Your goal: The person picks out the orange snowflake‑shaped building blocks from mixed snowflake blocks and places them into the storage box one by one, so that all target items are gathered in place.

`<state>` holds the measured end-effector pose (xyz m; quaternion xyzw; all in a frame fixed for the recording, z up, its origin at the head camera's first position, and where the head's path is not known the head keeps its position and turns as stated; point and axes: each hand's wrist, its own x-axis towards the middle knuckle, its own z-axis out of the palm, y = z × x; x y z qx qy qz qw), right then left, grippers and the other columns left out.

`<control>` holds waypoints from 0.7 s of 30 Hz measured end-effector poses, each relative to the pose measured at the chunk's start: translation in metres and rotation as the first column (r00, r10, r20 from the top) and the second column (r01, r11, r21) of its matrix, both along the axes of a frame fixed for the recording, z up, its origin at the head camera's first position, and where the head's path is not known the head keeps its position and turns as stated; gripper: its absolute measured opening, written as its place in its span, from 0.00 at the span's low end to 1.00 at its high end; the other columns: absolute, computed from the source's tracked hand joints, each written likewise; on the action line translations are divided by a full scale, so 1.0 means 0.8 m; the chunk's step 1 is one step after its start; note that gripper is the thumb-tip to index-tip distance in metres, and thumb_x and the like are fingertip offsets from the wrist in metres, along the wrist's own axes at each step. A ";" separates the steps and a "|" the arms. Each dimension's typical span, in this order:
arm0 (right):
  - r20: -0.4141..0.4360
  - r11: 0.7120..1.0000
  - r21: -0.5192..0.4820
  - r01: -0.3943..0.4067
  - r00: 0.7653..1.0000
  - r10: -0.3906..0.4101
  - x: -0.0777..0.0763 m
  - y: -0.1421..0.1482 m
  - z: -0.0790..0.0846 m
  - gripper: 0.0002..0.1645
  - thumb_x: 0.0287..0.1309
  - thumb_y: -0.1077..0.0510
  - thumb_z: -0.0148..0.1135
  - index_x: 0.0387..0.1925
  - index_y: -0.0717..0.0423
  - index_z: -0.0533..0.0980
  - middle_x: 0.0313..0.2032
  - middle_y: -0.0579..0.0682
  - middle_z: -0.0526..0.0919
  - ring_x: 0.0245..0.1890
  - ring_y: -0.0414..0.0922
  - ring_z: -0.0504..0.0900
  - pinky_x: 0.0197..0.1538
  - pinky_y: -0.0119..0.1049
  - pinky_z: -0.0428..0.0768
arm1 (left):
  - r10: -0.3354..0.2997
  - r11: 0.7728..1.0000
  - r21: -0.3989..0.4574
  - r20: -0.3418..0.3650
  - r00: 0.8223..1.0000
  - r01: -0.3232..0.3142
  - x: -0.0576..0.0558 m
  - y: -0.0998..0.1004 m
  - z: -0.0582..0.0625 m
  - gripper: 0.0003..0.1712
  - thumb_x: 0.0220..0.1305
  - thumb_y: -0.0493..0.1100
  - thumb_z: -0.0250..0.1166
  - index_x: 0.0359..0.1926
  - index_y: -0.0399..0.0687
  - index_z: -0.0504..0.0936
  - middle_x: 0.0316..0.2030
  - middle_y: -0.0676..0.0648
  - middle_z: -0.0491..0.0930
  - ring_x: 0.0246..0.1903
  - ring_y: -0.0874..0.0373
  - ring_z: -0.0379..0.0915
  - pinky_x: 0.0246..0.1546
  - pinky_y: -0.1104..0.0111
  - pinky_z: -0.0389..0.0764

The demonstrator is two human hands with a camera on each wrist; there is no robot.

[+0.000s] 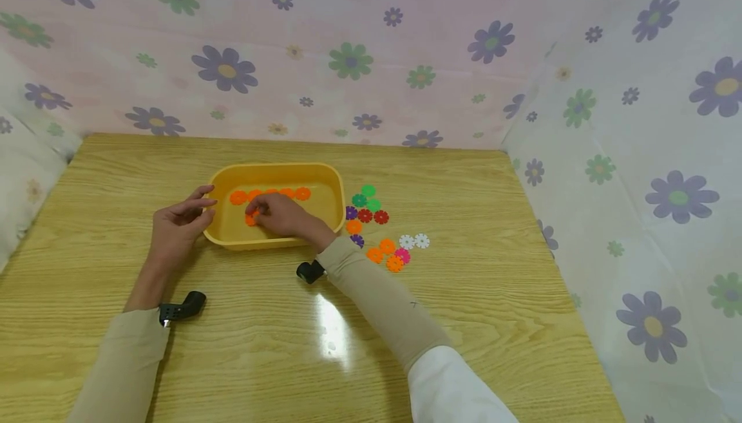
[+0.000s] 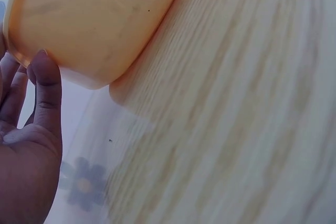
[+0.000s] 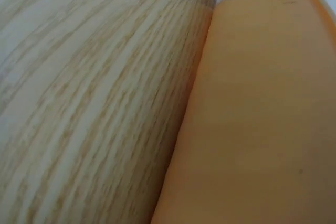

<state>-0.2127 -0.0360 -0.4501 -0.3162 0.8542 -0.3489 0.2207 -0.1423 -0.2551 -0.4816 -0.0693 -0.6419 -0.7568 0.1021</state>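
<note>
A shallow yellow plastic tray with rounded corners (image 1: 332, 181) sits on the light wooden table (image 1: 464, 320), a little left of centre and toward the far side. Inside it, a row of orange flower-shaped plastic discs (image 1: 239, 197) lies along the far wall, so part of the sorting looks done: only orange pieces show in the tray. Much is left outside. Just right of the tray lies a loose cluster of flower discs (image 1: 373, 205) in green, red, purple, white and pink, and among them several orange discs on the table (image 1: 387, 246) not yet moved in.

The right hand (image 1: 283, 216) reaches across the tray's near wall, palm down, fingers curled over one orange disc on the tray floor (image 1: 250, 219). It seems to pinch or press that piece, but the fingers cover it, so I cannot tell how firm the hold is. The forearm, in a beige sleeve, angles in from the near right.

The left hand (image 1: 178, 223) rests against the tray's left wall, fingers loosely extended, the fingertips (image 2: 46, 72) touching the outside of the rim in the left wrist view, steadying it rather than gripping. The right wrist view shows only tray wall and wood grain.
</note>
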 end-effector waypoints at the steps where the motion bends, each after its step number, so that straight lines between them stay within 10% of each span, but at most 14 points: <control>1: -0.003 1.000 0.003 0.002 1.000 -0.002 0.000 0.000 0.000 0.13 0.74 0.63 0.53 0.53 0.57 0.81 0.51 0.50 0.84 0.45 0.41 0.79 0.47 0.24 0.74 | -0.002 1.000 0.003 -0.001 1.000 0.002 0.000 0.000 0.000 0.11 0.65 0.23 0.63 0.47 0.21 0.83 0.58 0.50 0.83 0.64 0.66 0.72 0.53 0.81 0.78; 21: 0.012 1.000 -0.004 -0.027 1.000 0.027 -0.002 -0.014 -0.004 0.12 0.75 0.59 0.55 0.53 0.55 0.80 0.43 0.46 0.84 0.40 0.39 0.79 0.44 0.23 0.75 | -0.013 1.000 0.010 -0.021 1.000 0.013 0.000 0.000 -0.001 0.11 0.66 0.22 0.61 0.48 0.21 0.83 0.56 0.53 0.84 0.64 0.66 0.73 0.54 0.81 0.78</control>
